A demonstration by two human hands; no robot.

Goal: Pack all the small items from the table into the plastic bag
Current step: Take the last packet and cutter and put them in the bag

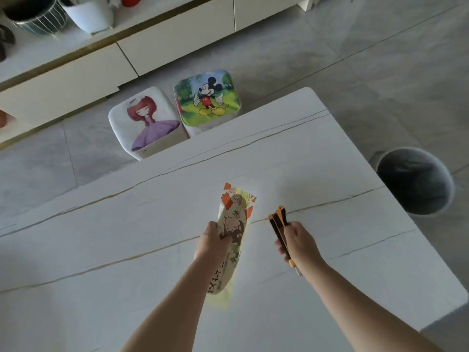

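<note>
My left hand [212,241] grips a printed plastic bag [234,222], yellowish with orange patches and a cartoon figure, held above the middle of the white table [127,250]. The bag hangs past my forearm toward me. Just to its right, my right hand [298,243] is closed around a black and orange utility knife [279,226], whose orange end points away from me and whose tip pokes out below my wrist. The two hands are a short gap apart. No other small items show on the table.
Two cushioned stools, one with a girl picture [144,123] and one with a cartoon mouse [206,100], stand beyond the table's far edge. A grey bin [413,180] sits on the floor at the right. A low cabinet [121,54] runs along the back.
</note>
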